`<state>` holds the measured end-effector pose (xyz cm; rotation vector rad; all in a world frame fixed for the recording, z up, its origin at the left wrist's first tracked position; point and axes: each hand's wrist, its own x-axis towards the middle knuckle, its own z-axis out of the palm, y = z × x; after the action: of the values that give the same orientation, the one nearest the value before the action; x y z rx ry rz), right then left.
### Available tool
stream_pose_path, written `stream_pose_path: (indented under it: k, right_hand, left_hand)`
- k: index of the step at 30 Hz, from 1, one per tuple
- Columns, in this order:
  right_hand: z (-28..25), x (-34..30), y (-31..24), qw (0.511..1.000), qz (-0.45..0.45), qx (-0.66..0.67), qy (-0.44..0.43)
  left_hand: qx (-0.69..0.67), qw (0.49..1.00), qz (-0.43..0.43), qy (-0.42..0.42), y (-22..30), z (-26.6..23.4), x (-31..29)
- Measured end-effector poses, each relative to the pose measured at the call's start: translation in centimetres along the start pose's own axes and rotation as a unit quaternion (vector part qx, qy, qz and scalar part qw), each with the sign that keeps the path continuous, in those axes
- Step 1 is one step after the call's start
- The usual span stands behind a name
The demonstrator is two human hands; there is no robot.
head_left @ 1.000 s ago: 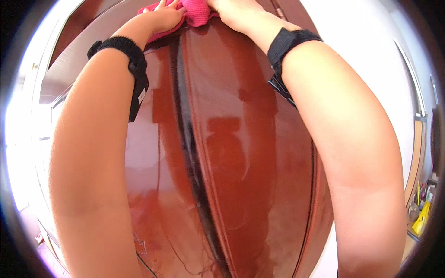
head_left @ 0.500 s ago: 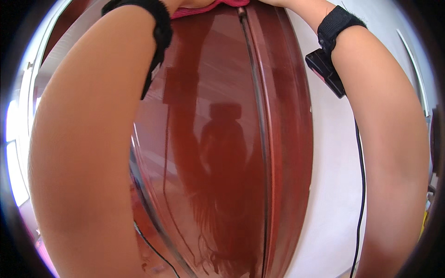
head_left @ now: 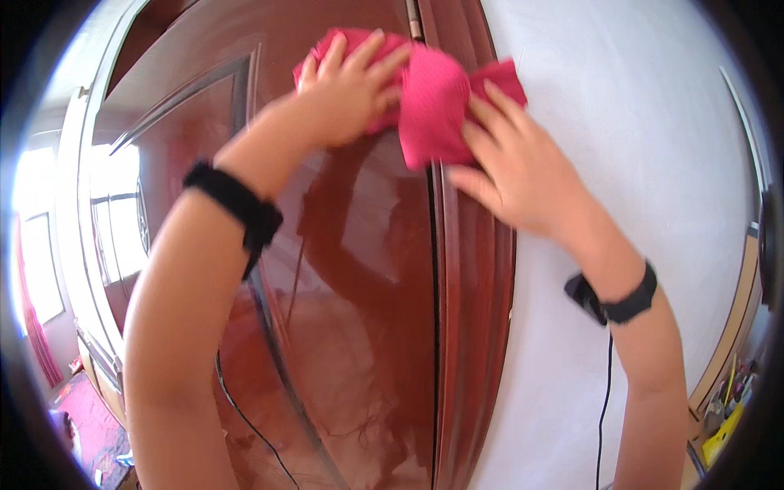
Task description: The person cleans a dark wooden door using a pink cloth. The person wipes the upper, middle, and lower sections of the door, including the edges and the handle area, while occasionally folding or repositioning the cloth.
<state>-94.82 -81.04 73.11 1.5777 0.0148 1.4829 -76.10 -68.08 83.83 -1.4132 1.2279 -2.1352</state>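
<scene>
A pinkish-red textured cloth (head_left: 434,102) lies against the upper part of a glossy red-brown door (head_left: 359,245). It reaches across the door's right edge onto the frame (head_left: 478,269), with a fold bulging in its middle. My left hand (head_left: 347,94) presses flat on the cloth's left part, fingers spread. On the cloth's right part rests my right hand (head_left: 518,167), its fingers stretched out and its thumb apart, below the fingers. Both hands are slightly blurred. A black band circles each forearm, and the right band (head_left: 629,302) carries a small black box.
A metal hinge (head_left: 415,18) shows at the door's top edge. White wall (head_left: 555,343) runs right of the frame. Black cables hang from both arms. At far left are a bright window (head_left: 37,245) and a red-covered surface (head_left: 90,408); at lower right, a yellow object (head_left: 723,437).
Both hands and the cloth, at the top rim before, now show fully lower in the picture. The view has shifted, with more of the wall, door top and room visible.
</scene>
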Motion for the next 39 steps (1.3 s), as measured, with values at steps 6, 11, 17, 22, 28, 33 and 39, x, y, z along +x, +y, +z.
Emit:
stream_pose_path:
  k: [6,11,17,22,28,33,39]
  right_hand:
    - [2.2,-2.9,-5.7,0.992,0.004,0.053,-0.118]
    - [4.9,2.4,-4.4,0.987,0.068,-0.045,-0.138]
    - [9.4,12.1,-3.3,0.967,0.148,-0.098,-0.184]
    - [12.1,18.2,-4.4,0.952,0.202,-0.083,-0.216]
    - [15.9,25.7,-4.6,0.934,0.199,-0.169,-0.246]
    - [14.4,31.1,-13.3,0.942,0.245,-0.078,-0.215]
    - [16.7,34.3,-19.7,0.918,0.292,0.006,-0.267]
  left_hand:
    - [-0.201,0.975,-0.082,0.049,5.5,4.3,-10.1]
    - [-0.229,0.964,-0.131,0.045,2.6,5.8,-9.6]
    - [-0.245,0.927,-0.283,-0.030,-6.7,9.3,-10.2]
    - [-0.271,0.903,-0.327,-0.058,-11.1,11.4,-12.7]
    - [-0.221,0.922,-0.316,0.009,-16.0,15.4,-16.0]
    - [-0.183,0.933,-0.311,-0.005,-19.5,18.4,-20.4]
    - [-0.228,0.886,-0.403,0.024,-20.4,21.0,-26.7]
